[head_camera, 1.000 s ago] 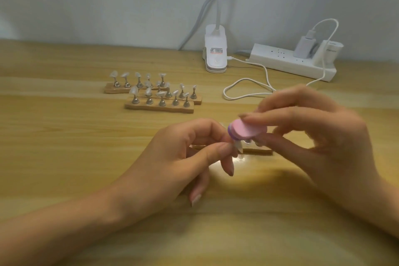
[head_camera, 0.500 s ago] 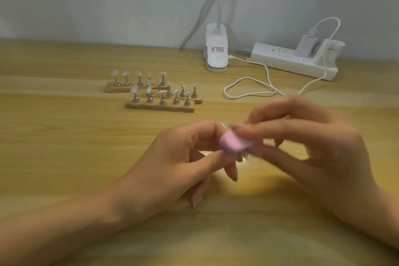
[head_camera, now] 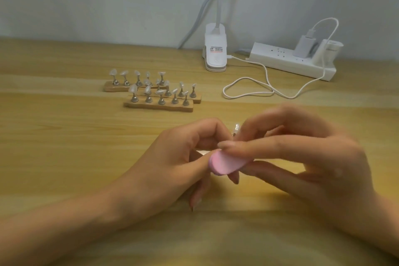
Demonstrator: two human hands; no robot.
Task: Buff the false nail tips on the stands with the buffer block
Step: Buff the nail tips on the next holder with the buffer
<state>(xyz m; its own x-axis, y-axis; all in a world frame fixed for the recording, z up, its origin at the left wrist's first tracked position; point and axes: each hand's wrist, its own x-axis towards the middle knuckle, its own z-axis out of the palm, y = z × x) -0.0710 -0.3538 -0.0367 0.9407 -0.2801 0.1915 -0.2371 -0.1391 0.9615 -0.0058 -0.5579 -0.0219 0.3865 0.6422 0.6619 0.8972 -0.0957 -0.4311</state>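
Obs: right hand pinches the pink buffer block, forefinger on top and thumb beneath, with the block's rounded end turned toward the left hand. The left hand's fingers are curled, thumb and forefinger drawn together right against that end. What they pinch is covered by the block and the fingers, so I cannot tell whether it grips anything. Both hands are blurred and low over the table. One clear nail tip pokes up in the gap between the hands; its stand is hidden. Judged step: buffing a single tip, steadied by the left. Three wooden stands, each with a row of tips on metal posts, sit well apart toward the wall, packed close to one another. Beyond them are a lamp clamp, a power strip and a looped white cable. Risks: the tips are small and look only lightly seated, so heavy pressure or a sideways stroke could pop one off or tilt its post. The block is working unseen against the left fingertips and may abrade skin rather than the tip. Uneven strokes would leave one edge dull. The finish on the far tips cannot be read from here.
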